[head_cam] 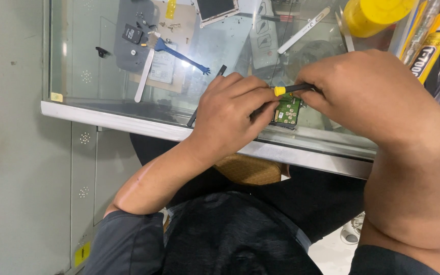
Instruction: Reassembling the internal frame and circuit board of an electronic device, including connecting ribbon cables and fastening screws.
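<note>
Count of things on the glass counter

Two hands, left hand (pixel 230 114) and right hand (pixel 373 97), one green circuit board (pixel 287 111), one yellow-tipped screwdriver (pixel 294 89), one blue pry tool (pixel 179 53), one white spatula (pixel 143 76), one yellow bottle (pixel 375 15) (partly cut off), one glue tube (pixel 428 51).

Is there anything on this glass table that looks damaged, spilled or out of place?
Nothing looks spilled or broken. Small screws lie loose on the glass table, and the green circuit board sits close to its front edge.
</note>
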